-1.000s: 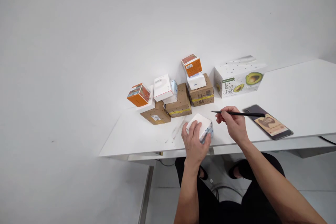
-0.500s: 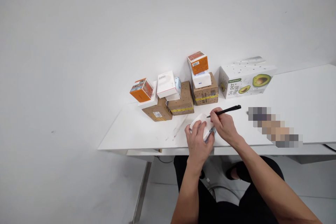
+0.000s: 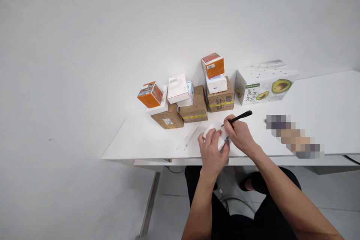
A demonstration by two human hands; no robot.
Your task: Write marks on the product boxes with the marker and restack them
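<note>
Close to the table's front edge, my left hand [image 3: 211, 153] is closed over a small white box [image 3: 216, 125] with blue marks on its side, the fingers spread across its top and the thumb at its near right side. My right hand [image 3: 238, 132] pinches a black pen [image 3: 239, 116], tilted up to the right. The pen's tip is at the white top face of the box; whether it touches cannot be made out. My fingers hide much of the box.
Brown cartons [image 3: 194, 109] stand along the wall, with white boxes [image 3: 178, 87] and orange boxes [image 3: 215, 68] stacked on them. A large avocado-print box [image 3: 267, 88] stands at the right on the white table [image 3: 118, 148]. A blurred patch covers something right of my hand. Cables [image 3: 239, 199] lie on the floor.
The pen's upper end has swung slightly left and my right hand has shifted a little left with it. My left hand keeps its hold on the box. The view has moved slightly.
</note>
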